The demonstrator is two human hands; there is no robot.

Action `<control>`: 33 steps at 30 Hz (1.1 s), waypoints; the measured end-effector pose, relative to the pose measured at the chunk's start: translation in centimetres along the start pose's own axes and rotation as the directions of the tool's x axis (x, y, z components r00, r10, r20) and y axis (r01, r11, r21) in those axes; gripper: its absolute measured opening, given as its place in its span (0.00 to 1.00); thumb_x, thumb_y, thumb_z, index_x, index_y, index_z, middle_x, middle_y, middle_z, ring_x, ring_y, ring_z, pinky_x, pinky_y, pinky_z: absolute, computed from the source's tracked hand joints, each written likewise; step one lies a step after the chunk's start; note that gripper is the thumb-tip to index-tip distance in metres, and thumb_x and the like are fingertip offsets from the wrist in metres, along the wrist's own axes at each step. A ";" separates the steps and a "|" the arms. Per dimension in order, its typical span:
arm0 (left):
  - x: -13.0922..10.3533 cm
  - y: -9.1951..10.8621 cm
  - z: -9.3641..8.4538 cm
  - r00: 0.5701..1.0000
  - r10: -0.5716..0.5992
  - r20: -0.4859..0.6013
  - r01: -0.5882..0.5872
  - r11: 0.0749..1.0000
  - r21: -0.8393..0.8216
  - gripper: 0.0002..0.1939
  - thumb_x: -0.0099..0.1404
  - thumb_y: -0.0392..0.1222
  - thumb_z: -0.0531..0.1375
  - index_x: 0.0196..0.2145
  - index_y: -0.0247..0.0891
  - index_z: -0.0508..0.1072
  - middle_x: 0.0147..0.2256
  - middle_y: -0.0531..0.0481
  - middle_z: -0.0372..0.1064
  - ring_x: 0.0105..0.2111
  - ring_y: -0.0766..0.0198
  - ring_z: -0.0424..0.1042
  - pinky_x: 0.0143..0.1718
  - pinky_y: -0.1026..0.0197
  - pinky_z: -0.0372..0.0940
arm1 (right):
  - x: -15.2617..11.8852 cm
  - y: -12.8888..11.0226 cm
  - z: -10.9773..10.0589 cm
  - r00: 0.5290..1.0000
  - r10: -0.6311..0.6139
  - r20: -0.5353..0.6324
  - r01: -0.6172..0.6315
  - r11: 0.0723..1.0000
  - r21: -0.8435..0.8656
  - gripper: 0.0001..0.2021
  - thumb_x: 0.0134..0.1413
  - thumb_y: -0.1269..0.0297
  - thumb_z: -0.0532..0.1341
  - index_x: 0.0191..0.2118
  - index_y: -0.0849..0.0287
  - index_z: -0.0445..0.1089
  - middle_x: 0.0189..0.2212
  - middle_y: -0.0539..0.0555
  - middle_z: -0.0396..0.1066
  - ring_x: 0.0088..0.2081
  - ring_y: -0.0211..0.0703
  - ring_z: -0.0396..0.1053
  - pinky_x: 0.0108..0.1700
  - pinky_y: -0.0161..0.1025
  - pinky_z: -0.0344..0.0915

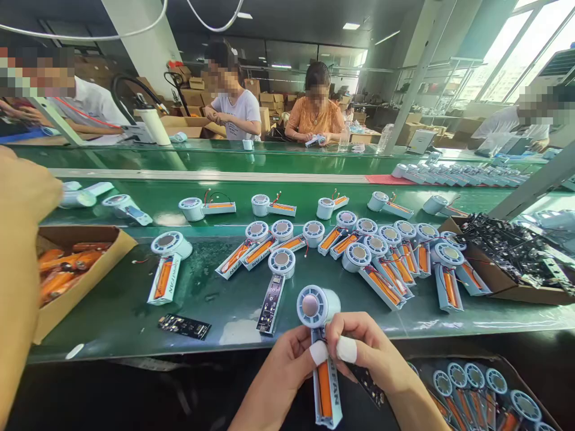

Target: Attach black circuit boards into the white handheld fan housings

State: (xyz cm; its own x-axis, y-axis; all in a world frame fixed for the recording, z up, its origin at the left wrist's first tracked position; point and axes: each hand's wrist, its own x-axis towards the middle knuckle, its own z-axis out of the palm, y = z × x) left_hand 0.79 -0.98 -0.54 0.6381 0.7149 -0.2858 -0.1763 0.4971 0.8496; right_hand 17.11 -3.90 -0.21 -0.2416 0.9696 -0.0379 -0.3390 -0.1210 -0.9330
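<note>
In front of the green counter point(211, 299), the left hand point(285, 371) was clamped on a pale-blue plastic fan point(314, 306), orange cylindrical battery point(324, 392) inside, the right hand point(375, 350) on a black circuit board point(369, 386) not yet fitted.

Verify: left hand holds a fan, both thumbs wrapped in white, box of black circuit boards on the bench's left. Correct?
No: the head view shows the box of black circuit boards on the right. The left hand does hold a fan; the rest stands.

Bright windows point(516, 57) rise far beyond the right hand point(375, 353), to its right; a ceiling light point(351, 26) glows high ahead, a pale pillar point(146, 54) far ahead-left.
</note>
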 end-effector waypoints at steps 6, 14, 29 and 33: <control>-0.4 -0.9 -0.3 0.947 0.195 -0.254 -0.161 0.976 0.145 0.25 0.64 0.56 0.64 0.54 0.41 0.73 0.50 0.42 0.77 0.49 0.49 0.77 0.52 0.50 0.72 | -0.4 -0.4 -0.6 0.981 -0.111 -0.162 0.098 0.992 -0.085 0.14 0.55 0.55 0.69 0.39 0.56 0.69 0.28 0.48 0.69 0.26 0.34 0.65 0.29 0.31 0.61; -0.1 -2.1 -0.5 0.829 0.313 -0.462 -0.144 0.920 0.366 0.25 0.67 0.60 0.59 0.53 0.41 0.72 0.46 0.43 0.78 0.44 0.52 0.79 0.48 0.55 0.73 | -0.9 -1.2 0.4 0.909 -0.278 -0.310 -0.078 0.617 -0.783 0.06 0.63 0.65 0.58 0.46 0.53 0.66 0.37 0.52 0.74 0.37 0.42 0.71 0.38 0.36 0.65; -0.3 -0.2 1.1 0.912 0.069 -0.405 -0.043 0.996 0.073 0.15 0.61 0.49 0.62 0.44 0.41 0.76 0.30 0.54 0.72 0.26 0.65 0.67 0.28 0.65 0.63 | -1.8 -2.9 2.0 0.984 0.052 0.172 0.123 0.502 -0.856 0.11 0.64 0.65 0.59 0.28 0.57 0.66 0.24 0.48 0.72 0.25 0.36 0.65 0.30 0.33 0.54; -0.4 -0.3 1.2 0.941 -0.009 -0.339 -0.037 0.991 -0.131 0.18 0.62 0.51 0.63 0.46 0.40 0.76 0.37 0.50 0.76 0.35 0.60 0.73 0.38 0.62 0.67 | -1.5 -0.7 2.2 0.999 -0.008 -0.037 -0.017 0.778 -0.628 0.25 0.69 0.48 0.53 0.23 0.58 0.60 0.17 0.45 0.62 0.22 0.33 0.58 0.30 0.32 0.55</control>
State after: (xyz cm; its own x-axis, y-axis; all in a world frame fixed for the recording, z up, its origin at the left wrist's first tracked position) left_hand 1.48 -2.01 -0.09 0.3480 0.8346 -0.4270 -0.2969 0.5301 0.7943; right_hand 15.75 -5.73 1.26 -0.2053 0.9777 -0.0437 0.3118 0.0230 -0.9499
